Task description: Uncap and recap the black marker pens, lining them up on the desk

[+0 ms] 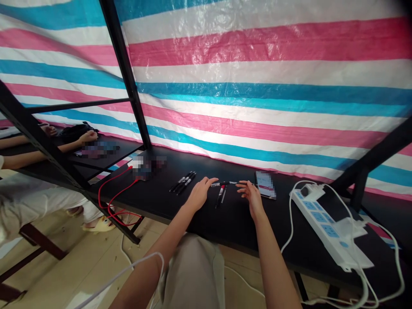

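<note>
My left hand (200, 194) pinches one end of a black pen (223, 183), which lies level just above the table. My right hand (252, 199) is at the pen's other end, thumb and forefinger closed on it and the other fingers loosely curled. Below the pen, a black pen with a red part (220, 197) rests on the table beside a thin pale stick (224, 194), too small to name. Several black pens (183, 183) lie side by side to the left of my left hand.
A phone (265, 185) lies just beyond my right hand. Further right is a white power strip (328, 227) with plugs and cables. Red cables (111, 201) hang off the table's left part. Another person's arm (64, 148) rests on the neighbouring table, past a black metal frame (124, 73).
</note>
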`<state>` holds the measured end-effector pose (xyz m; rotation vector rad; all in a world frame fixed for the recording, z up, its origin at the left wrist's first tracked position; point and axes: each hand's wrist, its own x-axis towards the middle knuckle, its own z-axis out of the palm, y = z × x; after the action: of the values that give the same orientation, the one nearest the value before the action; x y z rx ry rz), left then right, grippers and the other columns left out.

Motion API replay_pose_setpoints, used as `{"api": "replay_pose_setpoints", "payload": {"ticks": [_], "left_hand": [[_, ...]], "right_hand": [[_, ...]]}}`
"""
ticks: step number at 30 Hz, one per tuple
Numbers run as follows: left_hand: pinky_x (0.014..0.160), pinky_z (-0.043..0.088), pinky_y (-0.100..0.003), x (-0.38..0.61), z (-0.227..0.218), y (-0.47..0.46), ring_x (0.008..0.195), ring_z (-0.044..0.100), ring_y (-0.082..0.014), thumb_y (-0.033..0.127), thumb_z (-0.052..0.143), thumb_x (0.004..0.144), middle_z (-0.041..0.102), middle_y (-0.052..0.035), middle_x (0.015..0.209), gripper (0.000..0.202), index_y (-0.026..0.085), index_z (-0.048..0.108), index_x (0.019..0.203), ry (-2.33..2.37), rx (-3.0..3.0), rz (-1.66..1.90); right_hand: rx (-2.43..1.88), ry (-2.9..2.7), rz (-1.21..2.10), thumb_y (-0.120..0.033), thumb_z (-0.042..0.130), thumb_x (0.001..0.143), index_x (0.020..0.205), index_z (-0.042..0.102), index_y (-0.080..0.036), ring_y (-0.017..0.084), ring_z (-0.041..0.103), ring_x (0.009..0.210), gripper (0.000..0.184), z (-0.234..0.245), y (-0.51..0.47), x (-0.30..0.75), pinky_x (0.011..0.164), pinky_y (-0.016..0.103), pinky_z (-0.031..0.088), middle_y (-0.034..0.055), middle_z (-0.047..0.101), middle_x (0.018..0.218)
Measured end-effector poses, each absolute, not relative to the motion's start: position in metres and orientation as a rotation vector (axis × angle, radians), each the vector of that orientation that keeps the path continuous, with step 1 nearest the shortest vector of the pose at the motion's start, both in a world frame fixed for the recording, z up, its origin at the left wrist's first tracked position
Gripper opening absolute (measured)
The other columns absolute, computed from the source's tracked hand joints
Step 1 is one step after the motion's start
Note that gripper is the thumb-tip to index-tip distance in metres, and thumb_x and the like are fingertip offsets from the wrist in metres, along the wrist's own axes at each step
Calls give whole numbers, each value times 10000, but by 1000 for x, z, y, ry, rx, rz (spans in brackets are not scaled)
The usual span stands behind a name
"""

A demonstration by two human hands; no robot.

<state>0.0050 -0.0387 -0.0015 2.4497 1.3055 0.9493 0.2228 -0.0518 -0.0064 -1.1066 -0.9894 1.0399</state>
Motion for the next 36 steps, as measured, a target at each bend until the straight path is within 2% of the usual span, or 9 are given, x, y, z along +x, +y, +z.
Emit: {"api": "replay_pose_setpoints", "payload": {"ticks": [3,6,8,11,15,19,23,28,36], "left_hand": [[789,388,-266,6,-1,-39,850,494,-138,135,267,874,487,-25,921,404,263,396,1235,1292,2442,962],[783,388,-265,7,1,-39,853,498,-138,213,302,892,497,-24,926,330,239,425,1197,1275,2452,976],[773,388,-257,7,2,-38,850,501,-138,274,343,889,500,-24,922,288,224,468,1143,1253,2481,963],[739,387,-246,6,1,-36,801,503,-128,331,375,877,495,-25,893,251,206,548,1011,1244,2550,919],[725,376,-246,6,0,-36,797,498,-126,337,367,880,501,-28,887,247,184,557,917,1306,2557,958],[717,366,-257,8,0,-38,783,497,-132,314,354,887,534,-19,863,214,180,521,903,1382,2507,987],[687,356,-268,7,0,-38,728,496,-141,306,320,896,562,-15,806,216,184,497,918,1511,2443,1014],[709,339,-289,2,0,-34,752,501,-156,324,287,902,567,-24,784,257,186,503,917,1763,2374,1076],[757,303,-369,-11,-12,-28,891,446,-235,352,412,844,552,-84,885,231,178,563,821,2236,2327,872]], "right_hand": [[-1097,-1013,1027,-568,474,734,850,617,-179,129,567,578,431,-8,-51,223,425,202,350,74,668,800],[-1107,-1068,935,-570,471,738,795,610,-175,83,437,438,423,-8,-51,222,386,201,289,31,606,622],[-1115,-1110,862,-562,464,750,787,610,-179,70,356,404,412,-6,-53,221,381,207,256,0,538,545],[-1124,-1150,787,-555,451,763,790,622,-185,73,327,407,407,-4,-55,220,394,217,255,-10,499,520],[-1182,-1299,812,-560,486,732,700,640,-181,87,354,413,410,-4,-56,215,420,241,297,15,543,537],[-1217,-1528,924,-525,516,718,919,634,-186,97,387,421,411,-9,-55,204,455,243,318,-11,547,544],[-1423,-1647,665,-500,420,782,932,622,-208,131,472,517,386,-15,-56,199,526,249,340,-10,537,574],[-1545,-1840,341,-408,390,814,924,610,-268,161,527,686,283,-16,-59,197,580,254,352,8,577,758],[-1558,-2009,236,-326,402,816,847,599,-265,145,517,735,210,-17,-61,195,559,233,338,5,544,798]]}}
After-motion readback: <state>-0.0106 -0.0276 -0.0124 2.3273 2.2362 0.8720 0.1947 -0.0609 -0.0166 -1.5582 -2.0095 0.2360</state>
